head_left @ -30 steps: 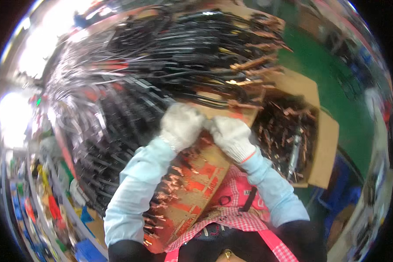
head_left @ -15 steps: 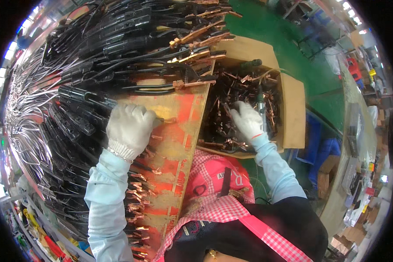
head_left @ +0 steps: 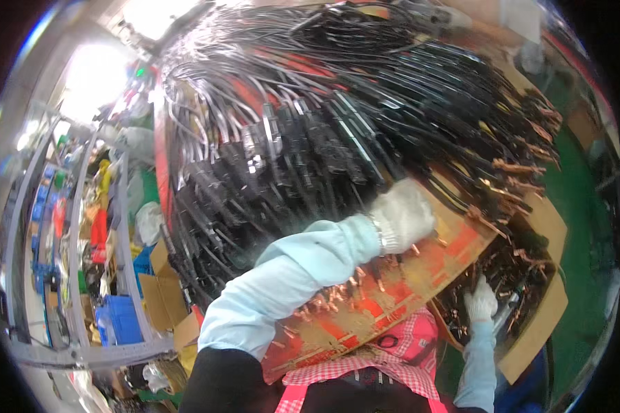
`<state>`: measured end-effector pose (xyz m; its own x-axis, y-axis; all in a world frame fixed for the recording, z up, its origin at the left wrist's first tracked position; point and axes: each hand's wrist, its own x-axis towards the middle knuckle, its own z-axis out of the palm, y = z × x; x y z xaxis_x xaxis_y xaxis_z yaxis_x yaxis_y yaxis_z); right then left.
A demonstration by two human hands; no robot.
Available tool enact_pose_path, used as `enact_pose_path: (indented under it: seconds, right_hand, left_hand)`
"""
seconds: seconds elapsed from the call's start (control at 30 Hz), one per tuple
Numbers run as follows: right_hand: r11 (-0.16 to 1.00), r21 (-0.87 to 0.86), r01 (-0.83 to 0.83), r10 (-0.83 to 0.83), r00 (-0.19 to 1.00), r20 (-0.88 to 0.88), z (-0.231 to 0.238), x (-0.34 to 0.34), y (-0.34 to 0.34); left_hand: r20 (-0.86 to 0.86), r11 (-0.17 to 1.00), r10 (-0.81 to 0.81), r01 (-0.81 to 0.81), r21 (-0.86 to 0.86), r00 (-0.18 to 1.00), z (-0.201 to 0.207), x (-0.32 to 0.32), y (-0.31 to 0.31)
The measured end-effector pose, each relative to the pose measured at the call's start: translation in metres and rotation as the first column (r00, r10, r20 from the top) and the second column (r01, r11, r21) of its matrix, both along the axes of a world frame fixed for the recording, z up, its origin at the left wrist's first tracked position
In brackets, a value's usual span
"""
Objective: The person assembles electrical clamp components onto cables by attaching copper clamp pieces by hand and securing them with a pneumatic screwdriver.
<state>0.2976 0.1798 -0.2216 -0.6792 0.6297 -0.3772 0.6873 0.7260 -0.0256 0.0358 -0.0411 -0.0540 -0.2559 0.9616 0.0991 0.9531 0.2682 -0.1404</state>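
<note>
My left hand (head_left: 404,215), in a white knitted glove, is closed in a fist over the board's edge. It grips a black cable; most of the cable is hidden under the glove, and a copper end shows beside it. Black cables with moulded housings (head_left: 303,148) fan out beyond this hand. Their bare copper ends (head_left: 344,292) lie along a worn red and tan board (head_left: 386,303). My right hand (head_left: 482,303), also gloved, reaches down into a cardboard box (head_left: 541,337) of small dark and copper pieces (head_left: 510,265). Its fingers stretch forward among them, slightly blurred.
Left of the cables stands a metal rack (head_left: 125,255) with mixed goods. A blue bin (head_left: 119,320) and an open carton (head_left: 162,296) are near it. More copper-ended cables (head_left: 523,172) overhang the box's far side. Green floor (head_left: 579,227) shows at the right.
The whole view has swung left, so the hands and box appear further right and the rack shows more. My left hand keeps its grip; my right hand stays in the box.
</note>
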Motion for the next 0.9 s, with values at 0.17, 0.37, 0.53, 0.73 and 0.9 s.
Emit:
enact_pose_path:
  seconds: [0.17,0.37,0.53,0.73,0.9]
  right_hand:
    - [0.99,-0.114,0.081,-0.091,0.992,-0.084,0.035,-0.004,-0.027]
    - [0.355,-0.932,0.067,-0.874,0.377,-0.306,0.053,0.028,-0.013]
    - [0.589,-0.798,-0.127,-0.713,0.383,-0.588,0.136,0.025,-0.041]
    - [0.966,-0.127,-0.224,-0.023,0.418,-0.908,0.172,-0.024,-0.062]
    - [0.968,0.219,-0.126,0.251,0.396,-0.883,0.177,-0.065,-0.067]
  left_hand:
    - [0.013,0.991,-0.05,0.051,-0.121,0.999,0.013,-0.003,-0.005]
    - [0.058,0.988,-0.035,0.043,-0.148,0.998,0.022,-0.006,-0.005]
    - [0.293,0.944,0.196,-0.1,-0.313,0.936,0.055,0.004,-0.02]
    - [0.32,0.99,-0.136,0.14,0.01,0.938,0.051,-0.005,-0.031]
    - [0.231,0.935,-0.316,0.259,0.244,0.92,0.066,-0.006,-0.018]
